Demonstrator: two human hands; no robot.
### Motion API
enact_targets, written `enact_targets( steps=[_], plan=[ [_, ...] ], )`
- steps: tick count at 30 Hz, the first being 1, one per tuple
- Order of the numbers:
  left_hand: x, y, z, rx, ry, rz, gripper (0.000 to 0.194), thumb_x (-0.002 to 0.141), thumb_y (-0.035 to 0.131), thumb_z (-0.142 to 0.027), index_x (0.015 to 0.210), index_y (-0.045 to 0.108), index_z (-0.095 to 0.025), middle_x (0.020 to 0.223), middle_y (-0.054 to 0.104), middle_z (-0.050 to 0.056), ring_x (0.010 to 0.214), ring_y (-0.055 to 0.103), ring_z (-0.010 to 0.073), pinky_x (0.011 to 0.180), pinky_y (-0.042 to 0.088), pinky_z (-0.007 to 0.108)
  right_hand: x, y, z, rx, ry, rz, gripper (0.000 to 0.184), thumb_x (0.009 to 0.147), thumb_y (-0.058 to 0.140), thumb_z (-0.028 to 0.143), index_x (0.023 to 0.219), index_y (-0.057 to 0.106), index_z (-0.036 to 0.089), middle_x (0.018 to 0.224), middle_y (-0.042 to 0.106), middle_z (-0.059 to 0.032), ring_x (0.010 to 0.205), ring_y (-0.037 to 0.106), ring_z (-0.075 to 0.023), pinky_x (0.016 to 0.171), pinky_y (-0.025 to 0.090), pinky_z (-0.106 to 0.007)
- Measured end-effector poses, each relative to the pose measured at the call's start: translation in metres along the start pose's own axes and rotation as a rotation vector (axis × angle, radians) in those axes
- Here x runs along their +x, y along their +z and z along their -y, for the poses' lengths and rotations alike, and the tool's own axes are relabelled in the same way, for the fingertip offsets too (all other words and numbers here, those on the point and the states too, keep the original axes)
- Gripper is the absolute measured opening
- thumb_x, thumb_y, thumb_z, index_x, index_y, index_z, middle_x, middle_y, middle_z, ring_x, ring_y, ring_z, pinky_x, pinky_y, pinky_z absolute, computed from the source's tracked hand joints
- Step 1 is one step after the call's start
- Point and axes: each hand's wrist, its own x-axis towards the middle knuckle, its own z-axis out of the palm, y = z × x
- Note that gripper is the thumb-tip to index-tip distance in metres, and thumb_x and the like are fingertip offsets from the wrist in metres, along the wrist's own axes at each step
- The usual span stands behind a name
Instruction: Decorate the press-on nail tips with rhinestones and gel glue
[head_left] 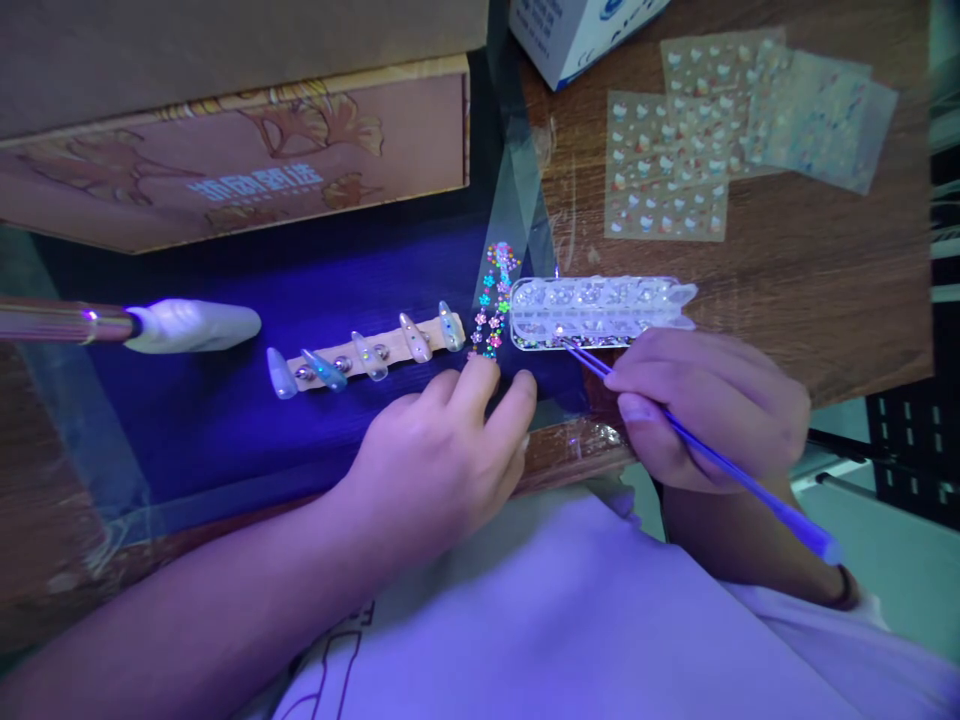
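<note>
My right hand [712, 410] is closed around slim tweezers [720, 460]. Their tips reach the front edge of a clear compartment case [600, 312] with small shiny pieces inside. My left hand [450, 450] lies palm down with its fingers apart. One of its fingertips meets the lower end of a strip of colourful flower gems [493, 300], beside the case. Left of that, several pointed press-on nails [370, 355] stand in a row along a pale wooden stick [394, 343] with silver beads between them.
A lamp with a white head [195, 326] reaches in from the left. Behind the nails stands a pink box [247, 160] with leaf patterns. Sticker sheets [664, 165] lie at the back right, near a white box [574, 35]. A dark mat [202, 430] covers part of the wooden table [825, 280].
</note>
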Motion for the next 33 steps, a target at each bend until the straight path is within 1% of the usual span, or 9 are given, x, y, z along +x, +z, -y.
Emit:
enact_targets(
  steps=[5, 15, 19, 26, 29, 31, 33],
  plan=[
    [0.002, -0.001, 0.0, 0.008, 0.0, 0.007, 0.037, 0.089, 0.053, -0.031, 0.121, 0.06, -0.016, 0.095, 0.065, 0.009, 0.065, 0.062, 0.019, 0.047, 0.045, 0.03, -0.002, 0.001, 0.0, -0.006, 0.013, -0.004, 0.008, 0.088, 0.054, 0.018, 0.08, 0.057, 0.02, 0.07, 0.061, 0.0005, 0.065, 0.059, -0.0124, 0.061, 0.053, -0.027],
    [0.002, 0.001, 0.0, 0.009, 0.001, 0.009, 0.038, 0.088, 0.055, -0.031, 0.122, 0.06, -0.015, 0.095, 0.065, 0.01, 0.065, 0.062, 0.0196, 0.048, 0.045, 0.03, -0.003, 0.001, -0.001, 0.022, 0.016, -0.002, 0.007, 0.087, 0.055, 0.016, 0.081, 0.057, 0.02, 0.07, 0.061, 0.0003, 0.067, 0.06, -0.0127, 0.062, 0.054, -0.027],
    [0.002, 0.001, 0.0, 0.007, 0.003, 0.003, 0.038, 0.088, 0.056, -0.031, 0.121, 0.06, -0.015, 0.096, 0.065, 0.01, 0.065, 0.062, 0.0201, 0.046, 0.045, 0.031, -0.003, 0.001, -0.002, 0.028, 0.003, -0.012, 0.007, 0.086, 0.055, 0.015, 0.081, 0.058, 0.019, 0.071, 0.062, 0.0003, 0.068, 0.06, -0.0125, 0.065, 0.055, -0.027],
    [0.002, 0.0, -0.001, 0.0, -0.002, 0.014, 0.037, 0.089, 0.054, -0.031, 0.121, 0.06, -0.015, 0.094, 0.065, 0.009, 0.065, 0.062, 0.0193, 0.048, 0.045, 0.03, -0.001, 0.001, -0.003, 0.083, -0.025, -0.049, 0.007, 0.084, 0.056, 0.013, 0.081, 0.059, 0.018, 0.07, 0.063, -0.0006, 0.065, 0.061, -0.013, 0.063, 0.056, -0.027],
    [0.001, 0.0, 0.0, -0.004, 0.0, 0.024, 0.037, 0.089, 0.053, -0.031, 0.122, 0.059, -0.016, 0.096, 0.065, 0.01, 0.067, 0.062, 0.0187, 0.048, 0.044, 0.029, 0.0, -0.001, -0.003, 0.091, -0.016, -0.047, 0.007, 0.083, 0.057, 0.012, 0.083, 0.06, 0.018, 0.069, 0.064, -0.0008, 0.064, 0.061, -0.013, 0.062, 0.055, -0.027],
    [0.001, 0.0, -0.001, -0.011, -0.007, 0.033, 0.038, 0.089, 0.053, -0.032, 0.123, 0.059, -0.016, 0.096, 0.064, 0.009, 0.068, 0.062, 0.019, 0.048, 0.044, 0.029, -0.001, -0.005, -0.002, 0.115, -0.012, -0.073, 0.008, 0.083, 0.058, 0.011, 0.084, 0.061, 0.018, 0.07, 0.064, -0.0013, 0.064, 0.062, -0.0134, 0.061, 0.055, -0.027],
    [0.001, -0.001, -0.002, -0.024, -0.026, 0.05, 0.038, 0.09, 0.053, -0.033, 0.123, 0.058, -0.017, 0.096, 0.063, 0.009, 0.069, 0.062, 0.0197, 0.047, 0.043, 0.03, -0.006, -0.011, 0.001, 0.133, 0.008, -0.084, 0.011, 0.082, 0.06, 0.01, 0.085, 0.063, 0.019, 0.071, 0.065, -0.002, 0.067, 0.065, -0.0144, 0.063, 0.056, -0.028]
  ],
)
